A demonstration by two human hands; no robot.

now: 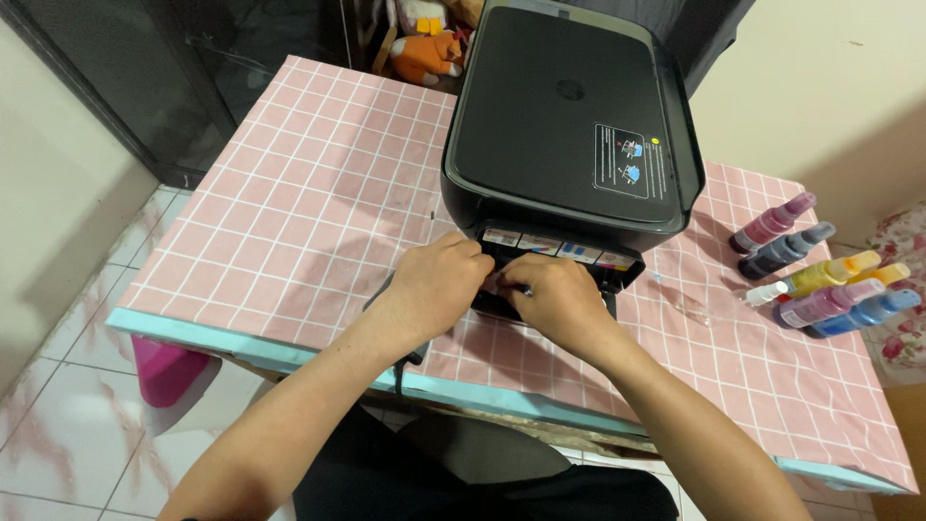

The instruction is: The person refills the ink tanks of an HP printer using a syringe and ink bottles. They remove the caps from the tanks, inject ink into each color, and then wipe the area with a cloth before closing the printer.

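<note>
A black printer (564,116) stands on a table covered with a pink checked cloth (299,212). Its ink tank block (579,253) faces me at the near side, showing several coloured labels. My left hand (439,280) and my right hand (555,294) meet at the front of this block, fingers curled against its lower left part. What the fingertips pinch is hidden by the hands themselves. A black cable (400,362) hangs off the table edge under my left wrist.
Several ink bottles (820,275) in magenta, black, yellow and blue lie on the cloth at the right. A pink stool (169,371) stands below the table's left edge. An orange plush toy (424,53) sits behind the table. Tiled floor is at left.
</note>
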